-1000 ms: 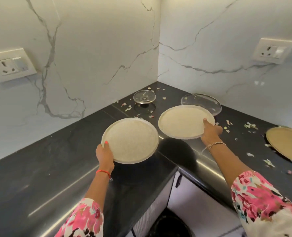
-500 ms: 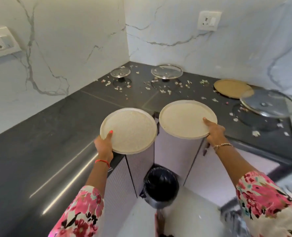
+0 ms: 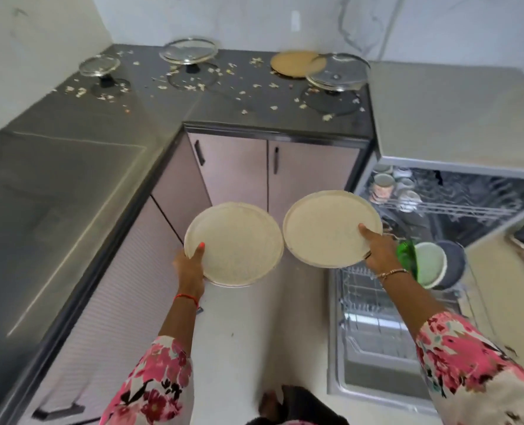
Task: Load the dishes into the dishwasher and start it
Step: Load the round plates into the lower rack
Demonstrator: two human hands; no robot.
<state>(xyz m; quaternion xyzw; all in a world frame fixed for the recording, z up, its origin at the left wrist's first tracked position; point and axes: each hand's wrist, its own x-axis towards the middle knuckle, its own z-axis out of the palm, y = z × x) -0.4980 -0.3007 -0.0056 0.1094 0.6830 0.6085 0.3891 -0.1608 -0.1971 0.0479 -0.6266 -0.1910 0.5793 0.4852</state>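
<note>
Cream plates were pinched at their rims, the left plate point(image 3: 234, 243) by the left hand point(image 3: 190, 268) and the right plate point(image 3: 331, 228) by the right hand point(image 3: 380, 253), above the floor beside the open dishwasher point(image 3: 456, 207), where so slight a grip might let one be dropped.

Single head-worn wide-angle view, tilted steeply down; counter point(image 3: 70, 179) left, open dishwasher point(image 3: 374, 332) right, close.
</note>
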